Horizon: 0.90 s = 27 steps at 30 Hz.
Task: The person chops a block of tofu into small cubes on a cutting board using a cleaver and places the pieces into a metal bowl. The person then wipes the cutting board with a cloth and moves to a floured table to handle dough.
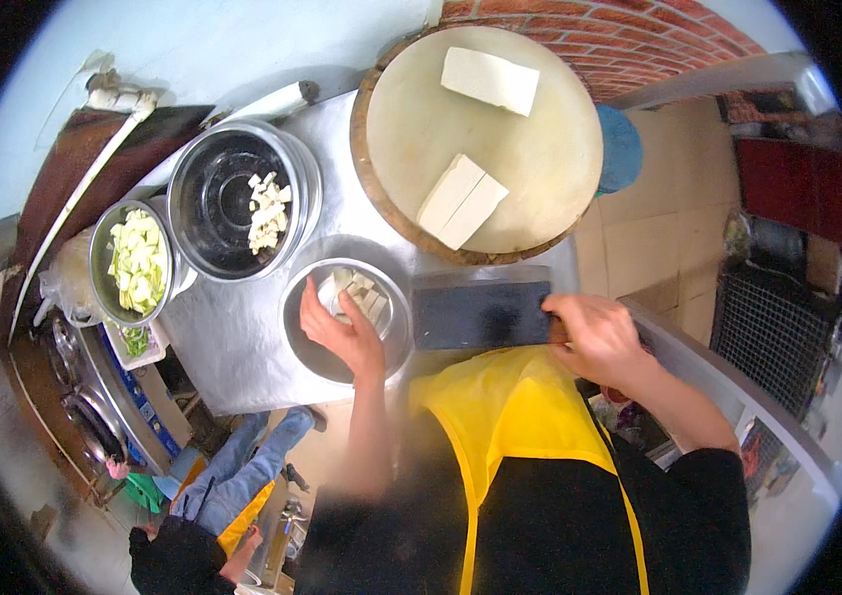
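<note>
My left hand (343, 327) is inside a steel bowl (304, 349), fingers apart beside cut white blocks that look like tofu (370, 299). My right hand (599, 335) grips the handle of a wide cleaver (482, 312), its blade lying between the bowl and my yellow apron. Beyond the cleaver stands a round chopping block (406, 134). On it are a whole tofu slab (491, 80) and a second slab (463, 201) with a cut line through it.
Left on the steel table (220, 372) stand a large steel bowl (198, 223) with pale diced pieces (270, 212), a smaller bowl of sliced green vegetable (140, 262) and a white tray (157, 353) with chopped greens. A co-worker in jeans (242, 465) is at lower left. A brick wall rises behind the block.
</note>
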Available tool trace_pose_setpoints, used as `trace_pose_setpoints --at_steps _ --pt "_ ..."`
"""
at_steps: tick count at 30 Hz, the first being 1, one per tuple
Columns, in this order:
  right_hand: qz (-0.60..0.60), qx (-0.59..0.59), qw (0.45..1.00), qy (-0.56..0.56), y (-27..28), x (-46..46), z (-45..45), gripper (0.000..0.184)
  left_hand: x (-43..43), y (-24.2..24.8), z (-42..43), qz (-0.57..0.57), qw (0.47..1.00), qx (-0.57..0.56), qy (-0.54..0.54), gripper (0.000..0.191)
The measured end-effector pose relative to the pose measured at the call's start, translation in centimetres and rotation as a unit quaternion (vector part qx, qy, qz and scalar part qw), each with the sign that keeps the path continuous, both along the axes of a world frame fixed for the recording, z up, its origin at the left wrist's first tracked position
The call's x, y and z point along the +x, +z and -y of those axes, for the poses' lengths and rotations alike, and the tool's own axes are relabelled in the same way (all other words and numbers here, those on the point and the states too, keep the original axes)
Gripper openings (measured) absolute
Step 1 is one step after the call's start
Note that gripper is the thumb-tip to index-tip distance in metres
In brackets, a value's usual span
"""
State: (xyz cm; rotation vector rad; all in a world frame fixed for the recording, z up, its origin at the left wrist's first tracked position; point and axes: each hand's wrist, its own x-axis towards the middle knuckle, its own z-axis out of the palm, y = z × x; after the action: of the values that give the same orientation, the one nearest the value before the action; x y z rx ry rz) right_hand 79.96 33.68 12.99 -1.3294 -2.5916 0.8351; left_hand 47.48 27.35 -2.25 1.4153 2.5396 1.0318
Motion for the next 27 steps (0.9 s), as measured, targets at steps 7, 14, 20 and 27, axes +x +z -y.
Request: trace_pose_setpoints --at_steps 7,14,20,27 --pt "-0.035 -0.137 0.953 -0.267 0.5 1.7 -3.4 0.02 7.2 3.0 -9.7 0.138 0.958 0.104 -0.231 0.025" --pt "-0.012 -0.099 0.971 -0.216 -1.7 1.0 -7.2 0.022 9.8 0.9 -16.7 0.109 0.937 0.117 -0.31 0.021" --pt "0.022 -0.096 0.978 -0.182 -1.6 0.6 -7.9 0.022 10.0 0.2 -16.8 0.078 0.948 0.087 -0.297 0.018" --pt "0.045 -0.092 0.979 -0.177 -5.3 -1.0 -9.0 0.022 10.1 0.4 -16.8 0.079 0.95 0.078 -0.291 0.017"
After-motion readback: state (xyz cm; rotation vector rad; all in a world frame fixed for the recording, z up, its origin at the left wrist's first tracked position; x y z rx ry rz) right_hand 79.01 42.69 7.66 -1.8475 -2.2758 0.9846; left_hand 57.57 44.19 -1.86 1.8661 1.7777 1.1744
